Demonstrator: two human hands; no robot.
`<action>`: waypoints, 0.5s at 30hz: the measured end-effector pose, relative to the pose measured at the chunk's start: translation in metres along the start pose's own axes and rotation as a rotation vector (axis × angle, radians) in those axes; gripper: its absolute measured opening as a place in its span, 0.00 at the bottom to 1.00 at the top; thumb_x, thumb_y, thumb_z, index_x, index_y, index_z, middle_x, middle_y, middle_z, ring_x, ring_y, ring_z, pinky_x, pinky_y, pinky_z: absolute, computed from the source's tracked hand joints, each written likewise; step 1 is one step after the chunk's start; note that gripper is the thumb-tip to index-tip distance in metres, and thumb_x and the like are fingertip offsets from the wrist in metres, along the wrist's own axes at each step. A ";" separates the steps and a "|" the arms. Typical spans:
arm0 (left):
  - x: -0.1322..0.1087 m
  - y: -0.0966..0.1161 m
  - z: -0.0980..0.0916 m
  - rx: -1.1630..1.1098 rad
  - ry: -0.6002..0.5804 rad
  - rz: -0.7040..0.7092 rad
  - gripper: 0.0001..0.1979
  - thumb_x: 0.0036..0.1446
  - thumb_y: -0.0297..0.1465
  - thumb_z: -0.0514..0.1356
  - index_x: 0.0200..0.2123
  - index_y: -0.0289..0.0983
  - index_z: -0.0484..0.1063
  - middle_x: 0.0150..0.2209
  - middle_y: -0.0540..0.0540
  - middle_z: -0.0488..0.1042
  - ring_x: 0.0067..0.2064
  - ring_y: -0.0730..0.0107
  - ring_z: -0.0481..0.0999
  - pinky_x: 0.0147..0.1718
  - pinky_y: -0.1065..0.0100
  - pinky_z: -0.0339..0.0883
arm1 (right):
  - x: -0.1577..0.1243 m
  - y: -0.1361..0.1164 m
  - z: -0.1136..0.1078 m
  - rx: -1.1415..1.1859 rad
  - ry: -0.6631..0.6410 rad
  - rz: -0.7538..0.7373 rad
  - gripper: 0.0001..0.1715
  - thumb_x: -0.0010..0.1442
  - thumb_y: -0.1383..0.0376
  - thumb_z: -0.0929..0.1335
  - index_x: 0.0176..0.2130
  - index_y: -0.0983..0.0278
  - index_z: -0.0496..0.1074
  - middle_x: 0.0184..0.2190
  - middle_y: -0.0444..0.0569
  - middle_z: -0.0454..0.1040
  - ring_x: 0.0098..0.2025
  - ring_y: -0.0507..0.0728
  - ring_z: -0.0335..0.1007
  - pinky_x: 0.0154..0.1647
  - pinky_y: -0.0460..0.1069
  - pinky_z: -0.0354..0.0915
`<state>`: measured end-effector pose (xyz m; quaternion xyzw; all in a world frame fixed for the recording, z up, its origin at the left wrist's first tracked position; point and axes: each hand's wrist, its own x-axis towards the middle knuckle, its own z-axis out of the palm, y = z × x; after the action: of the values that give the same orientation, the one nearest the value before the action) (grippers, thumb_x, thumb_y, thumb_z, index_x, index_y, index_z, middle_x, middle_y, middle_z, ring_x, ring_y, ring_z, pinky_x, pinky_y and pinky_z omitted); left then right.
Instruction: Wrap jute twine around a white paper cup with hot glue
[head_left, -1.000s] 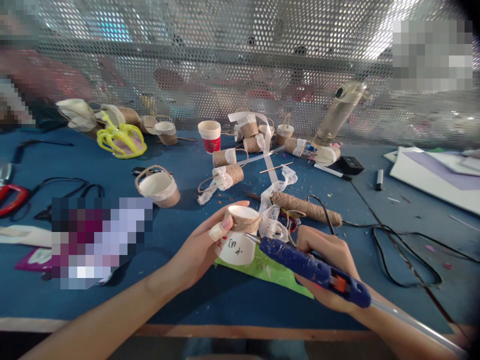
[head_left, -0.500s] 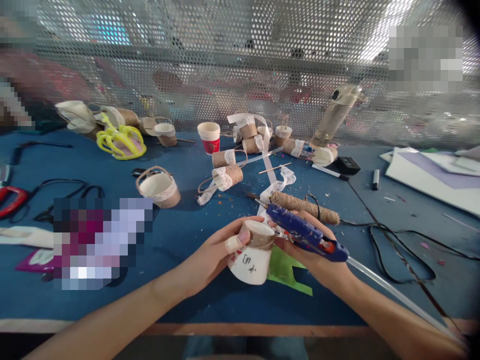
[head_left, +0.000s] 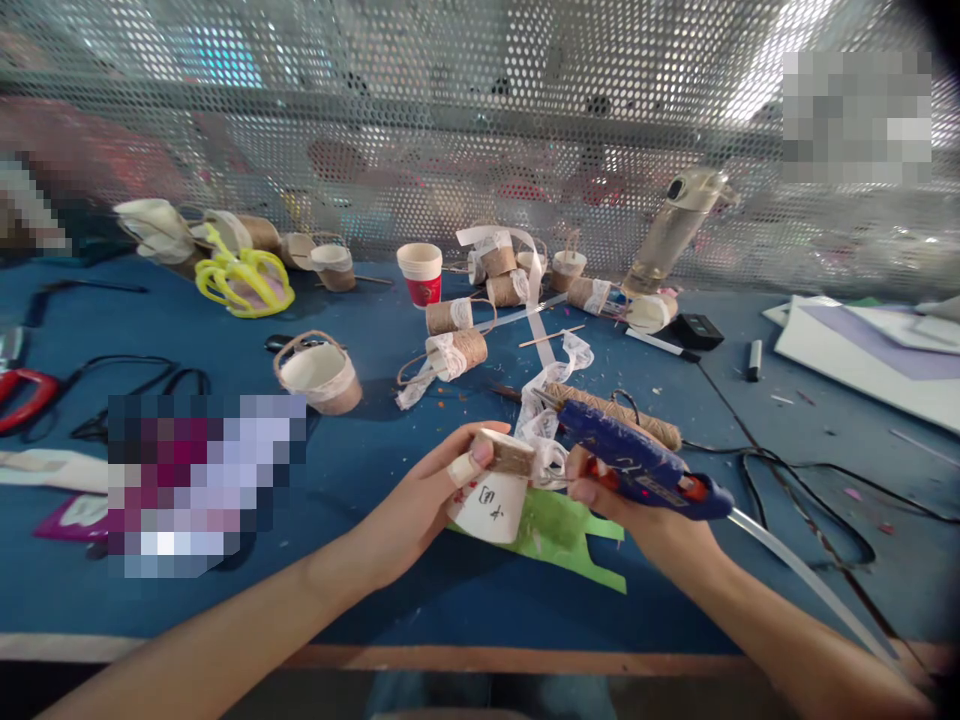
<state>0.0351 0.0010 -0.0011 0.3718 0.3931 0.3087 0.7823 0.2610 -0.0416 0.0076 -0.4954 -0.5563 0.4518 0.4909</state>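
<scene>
My left hand (head_left: 424, 505) is closed around a white paper cup (head_left: 491, 510), a bandage-like strip on one finger. The cup is held wide end down, with brown twine wound round its narrow upper part and dark handwriting on its side. To the right, my right hand (head_left: 637, 510) grips a blue hot glue gun (head_left: 622, 450). Its nozzle points up and left, past the cup, and a clear glue stick (head_left: 802, 575) trails from its back. White lace ribbon (head_left: 536, 415) lies behind the cup, reaching toward my right fingers. Beneath is a green sheet (head_left: 562, 540) with cut edges.
A twine roll (head_left: 652, 428) lies behind the glue gun, its black cord (head_left: 840, 540) looping right. Several twine-wrapped cups, one a small basket (head_left: 322, 385), stand or lie farther back. Red-handled scissors (head_left: 26, 400) are at left, a clear bottle (head_left: 675, 230) back right, before a perforated metal screen (head_left: 420, 130).
The glue gun and my right hand have shifted right, widening the gap to the cup. My left hand has moved the cup slightly left and up, uncovering more of the green sheet.
</scene>
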 end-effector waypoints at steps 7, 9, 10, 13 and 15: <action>0.000 0.002 0.001 -0.030 0.027 0.048 0.21 0.58 0.43 0.64 0.53 0.45 0.71 0.46 0.47 0.78 0.43 0.63 0.78 0.40 0.67 0.68 | 0.002 0.012 -0.004 0.032 -0.003 0.015 0.10 0.57 0.61 0.76 0.32 0.60 0.72 0.29 0.41 0.72 0.29 0.51 0.66 0.30 0.47 0.64; 0.000 0.002 0.002 -0.050 0.024 0.066 0.21 0.58 0.42 0.65 0.53 0.45 0.72 0.46 0.46 0.78 0.43 0.62 0.78 0.41 0.66 0.68 | 0.002 0.012 -0.004 0.018 0.014 0.013 0.11 0.56 0.62 0.76 0.32 0.60 0.72 0.29 0.41 0.71 0.29 0.51 0.65 0.31 0.48 0.64; 0.000 0.002 0.001 -0.057 0.017 0.073 0.21 0.58 0.41 0.65 0.53 0.44 0.72 0.47 0.46 0.78 0.43 0.62 0.78 0.41 0.66 0.68 | 0.002 0.013 -0.004 0.016 0.016 0.018 0.11 0.56 0.62 0.76 0.32 0.60 0.72 0.29 0.41 0.71 0.29 0.51 0.65 0.32 0.48 0.64; 0.000 0.000 0.000 -0.066 -0.008 0.091 0.20 0.59 0.40 0.64 0.54 0.45 0.72 0.47 0.46 0.78 0.44 0.61 0.78 0.42 0.65 0.68 | 0.002 0.014 -0.002 0.044 0.003 0.050 0.10 0.56 0.62 0.76 0.32 0.60 0.72 0.29 0.41 0.72 0.31 0.52 0.66 0.34 0.49 0.64; -0.001 -0.001 -0.002 -0.070 -0.020 0.093 0.19 0.60 0.40 0.63 0.54 0.45 0.72 0.48 0.45 0.78 0.46 0.60 0.78 0.42 0.66 0.68 | 0.002 0.016 -0.001 0.070 0.001 0.068 0.11 0.56 0.62 0.76 0.32 0.60 0.72 0.29 0.41 0.72 0.31 0.52 0.66 0.33 0.49 0.64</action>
<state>0.0333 0.0007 -0.0024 0.3649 0.3567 0.3545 0.7836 0.2641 -0.0381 -0.0076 -0.4967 -0.5227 0.4872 0.4926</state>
